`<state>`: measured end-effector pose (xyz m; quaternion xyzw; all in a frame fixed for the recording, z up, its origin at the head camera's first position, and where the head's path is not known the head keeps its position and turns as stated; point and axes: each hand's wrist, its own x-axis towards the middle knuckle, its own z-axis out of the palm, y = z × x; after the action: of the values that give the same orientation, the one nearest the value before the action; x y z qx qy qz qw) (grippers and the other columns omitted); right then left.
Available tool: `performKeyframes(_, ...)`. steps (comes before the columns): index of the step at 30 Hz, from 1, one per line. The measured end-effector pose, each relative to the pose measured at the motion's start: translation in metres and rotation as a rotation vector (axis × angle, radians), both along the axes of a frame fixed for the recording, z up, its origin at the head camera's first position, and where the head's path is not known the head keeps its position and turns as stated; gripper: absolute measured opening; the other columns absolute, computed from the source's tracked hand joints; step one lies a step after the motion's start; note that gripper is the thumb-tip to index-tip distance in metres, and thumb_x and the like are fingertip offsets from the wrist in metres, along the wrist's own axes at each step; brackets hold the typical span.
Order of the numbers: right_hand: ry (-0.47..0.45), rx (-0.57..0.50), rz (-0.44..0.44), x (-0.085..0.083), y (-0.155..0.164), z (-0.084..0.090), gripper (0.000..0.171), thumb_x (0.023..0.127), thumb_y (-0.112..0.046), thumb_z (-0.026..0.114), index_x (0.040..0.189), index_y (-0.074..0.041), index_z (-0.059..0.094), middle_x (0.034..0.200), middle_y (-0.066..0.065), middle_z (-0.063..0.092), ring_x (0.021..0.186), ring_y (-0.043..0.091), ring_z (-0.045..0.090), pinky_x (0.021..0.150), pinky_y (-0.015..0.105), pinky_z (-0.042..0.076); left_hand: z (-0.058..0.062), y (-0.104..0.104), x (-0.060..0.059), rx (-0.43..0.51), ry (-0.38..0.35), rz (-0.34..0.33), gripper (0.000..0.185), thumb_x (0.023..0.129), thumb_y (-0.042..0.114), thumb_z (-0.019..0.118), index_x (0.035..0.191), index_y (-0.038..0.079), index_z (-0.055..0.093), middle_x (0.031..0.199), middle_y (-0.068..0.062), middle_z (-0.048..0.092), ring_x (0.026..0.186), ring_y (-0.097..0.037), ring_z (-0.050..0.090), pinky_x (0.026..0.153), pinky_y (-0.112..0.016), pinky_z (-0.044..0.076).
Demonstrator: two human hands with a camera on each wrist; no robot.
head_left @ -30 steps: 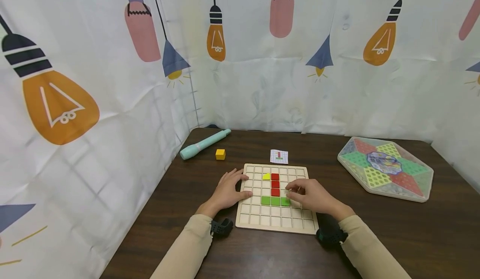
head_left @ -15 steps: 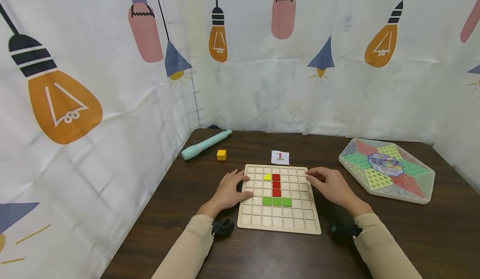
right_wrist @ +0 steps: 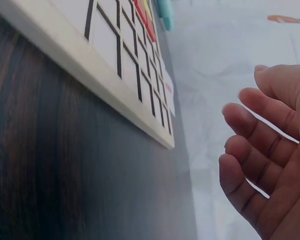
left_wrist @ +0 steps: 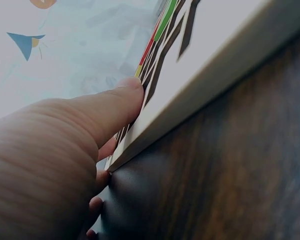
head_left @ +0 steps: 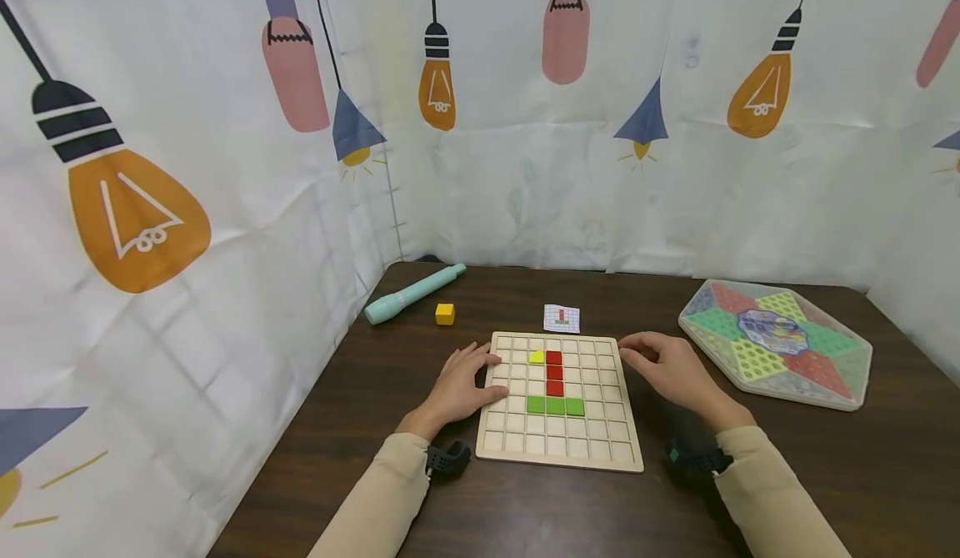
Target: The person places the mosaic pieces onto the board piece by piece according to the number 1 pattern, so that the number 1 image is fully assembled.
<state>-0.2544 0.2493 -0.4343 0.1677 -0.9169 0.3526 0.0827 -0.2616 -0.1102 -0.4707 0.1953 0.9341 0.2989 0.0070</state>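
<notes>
A pale wooden grid board (head_left: pixel 558 449) lies flat on the dark table. Three red tiles (head_left: pixel 554 373) form a column on it, with a yellow tile (head_left: pixel 536 358) left of the top one. Below them runs a row of three green tiles (head_left: pixel 555 406). My left hand (head_left: pixel 457 387) rests at the board's left side, its thumb (left_wrist: pixel 115 105) touching the edge. Just off the right edge hovers my right hand (head_left: pixel 671 370); in the right wrist view its fingers (right_wrist: pixel 240 120) are loosely bent and hold nothing.
Behind the board lies a small card (head_left: pixel 562 319) with a printed grid pattern. A yellow cube (head_left: pixel 445 314) and a mint-green tube (head_left: pixel 415 294) are at the back left. A hexagonal clear box (head_left: pixel 776 345) with coloured triangles sits at the right. Patterned curtains (head_left: pixel 495 191) surround the table.
My right hand has moved right, from above the board near the green tiles to beyond its right edge. The left hand stays at the board's side, and the tiles look the same.
</notes>
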Motion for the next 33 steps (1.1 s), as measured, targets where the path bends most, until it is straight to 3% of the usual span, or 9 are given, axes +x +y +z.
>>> performKeyframes(16,-0.047,0.022,0.026,0.009,-0.008,-0.009,0.028,0.097,-0.031,0.063,0.114,-0.011,0.071,0.094,-0.003,0.067,0.071,0.012,0.056,0.060,0.028,0.049,-0.001,0.009,0.001,0.025,-0.011,-0.022,0.055,0.087,0.041,0.073,0.133,0.013,0.059,0.154,-0.008,0.037,0.147,-0.031,0.021,0.121,-0.051,0.009)
performKeyframes(26,0.023,0.094,0.085,-0.005,-0.023,0.001,0.025,0.095,-0.029,0.065,0.112,-0.012,0.071,0.093,-0.006,0.062,0.073,0.013,0.049,0.061,0.029,0.044,-0.002,-0.004,-0.004,0.051,-0.050,-0.044,0.050,0.093,0.039,0.066,0.133,0.010,0.059,0.153,-0.013,0.038,0.147,-0.034,0.021,0.120,-0.056,0.009)
performKeyframes(29,0.047,0.111,0.131,-0.012,-0.024,0.007,0.025,0.096,-0.027,0.064,0.113,-0.010,0.071,0.097,-0.002,0.063,0.075,0.016,0.053,0.063,0.033,0.047,0.004,-0.010,-0.005,0.023,-0.102,-0.051,0.053,0.095,0.039,0.063,0.138,0.009,0.055,0.153,-0.015,0.038,0.146,-0.036,0.023,0.119,-0.056,0.013)
performKeyframes(33,0.044,0.171,0.122,-0.024,-0.017,0.018,0.031,0.097,-0.027,0.063,0.123,-0.011,0.067,0.122,0.008,0.064,0.104,0.028,0.062,0.083,0.045,0.053,0.026,-0.011,-0.017,-0.052,-0.188,-0.060,0.063,0.097,0.042,0.059,0.148,0.009,0.043,0.153,-0.013,0.039,0.143,-0.034,0.032,0.115,-0.053,0.028)
